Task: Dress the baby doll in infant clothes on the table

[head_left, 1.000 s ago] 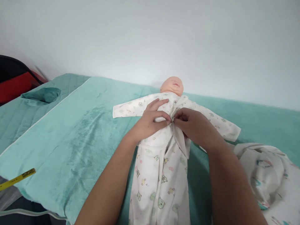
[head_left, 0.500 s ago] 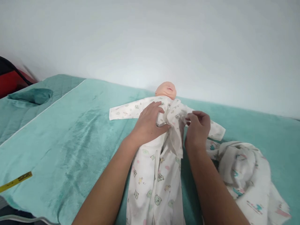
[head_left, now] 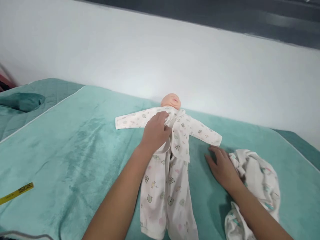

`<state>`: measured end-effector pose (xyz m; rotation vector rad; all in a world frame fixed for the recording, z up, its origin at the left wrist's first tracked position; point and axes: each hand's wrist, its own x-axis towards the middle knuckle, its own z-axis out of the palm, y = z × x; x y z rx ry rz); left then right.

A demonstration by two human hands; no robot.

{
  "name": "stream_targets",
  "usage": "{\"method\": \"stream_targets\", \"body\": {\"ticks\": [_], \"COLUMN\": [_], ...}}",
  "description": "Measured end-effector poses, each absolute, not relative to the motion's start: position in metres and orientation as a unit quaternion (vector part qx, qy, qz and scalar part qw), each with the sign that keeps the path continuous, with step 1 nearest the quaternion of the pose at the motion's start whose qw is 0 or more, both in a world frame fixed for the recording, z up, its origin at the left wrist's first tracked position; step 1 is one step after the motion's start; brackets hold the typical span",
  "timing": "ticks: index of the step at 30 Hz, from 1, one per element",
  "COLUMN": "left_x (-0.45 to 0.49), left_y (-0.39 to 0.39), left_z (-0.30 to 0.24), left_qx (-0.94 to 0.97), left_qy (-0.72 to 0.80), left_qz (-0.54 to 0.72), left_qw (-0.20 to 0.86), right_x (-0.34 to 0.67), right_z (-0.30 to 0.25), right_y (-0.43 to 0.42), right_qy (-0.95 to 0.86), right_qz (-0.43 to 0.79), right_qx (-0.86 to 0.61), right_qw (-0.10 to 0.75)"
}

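On the green bedding lies a baby doll (head_left: 171, 101), face up. It wears a white long-sleeved jacket (head_left: 180, 138) with small animal prints and matching trousers (head_left: 153, 196). My left hand (head_left: 155, 131) rests on the jacket's chest, thumb apart from the fingers; what lies beneath it is hidden. My right hand (head_left: 222, 165) is open with fingers apart, just below the cuff of the sleeve (head_left: 206, 133) on the right. A bunched white printed cloth (head_left: 261, 178) lies beside that hand, partly behind my forearm. Both sleeves stretch outward, and the jacket fronts hang apart at the bottom.
Green plush bedding (head_left: 75, 160) covers the surface up to a white wall (head_left: 125, 53) behind the doll's head. A yellow strip (head_left: 17, 193) lies at the lower left. A dark band (head_left: 225, 20) runs along the top.
My right hand has let go of the jacket front and moved down and right. That front now lies flat over the doll's side. My left hand stays on the chest; the view has shifted.
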<state>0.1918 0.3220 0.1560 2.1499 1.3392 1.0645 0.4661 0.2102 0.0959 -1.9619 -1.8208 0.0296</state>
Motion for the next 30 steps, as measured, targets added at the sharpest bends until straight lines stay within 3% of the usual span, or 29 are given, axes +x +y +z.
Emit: {"method": "stream_targets", "body": {"ticks": [8, 14, 17, 19, 23, 27, 30], "left_x": [0.202, 0.199, 0.19, 0.18, 0.158, 0.142, 0.13], "left_y": [0.312, 0.32, 0.325, 0.33, 0.341, 0.352, 0.361], "left_z": [0.156, 0.156, 0.157, 0.159, 0.162, 0.155, 0.149], "left_qx": [0.776, 0.735, 0.65, 0.565, 0.392, 0.33, 0.296], "left_qy": [0.516, 0.547, 0.555, 0.559, 0.574, 0.57, 0.581], "left_qz": [0.345, 0.379, 0.467, 0.527, 0.594, 0.625, 0.638], "left_qw": [0.106, 0.132, 0.228, 0.299, 0.406, 0.419, 0.41], "right_x": [0.504, 0.414, 0.358, 0.341, 0.372, 0.442, 0.466], "right_z": [0.119, 0.146, 0.141, 0.128, 0.105, 0.1, 0.102], "right_y": [0.176, 0.174, 0.188, 0.203, 0.227, 0.228, 0.222], "right_qy": [-0.67, -0.512, -0.47, -0.452, -0.435, -0.396, -0.331], "right_qz": [0.096, 0.245, 0.245, 0.194, 0.184, 0.138, 0.151], "right_qx": [-0.715, -0.725, -0.648, -0.625, -0.669, -0.739, -0.721], "right_qw": [0.175, 0.391, 0.547, 0.605, 0.574, 0.527, 0.59]}}
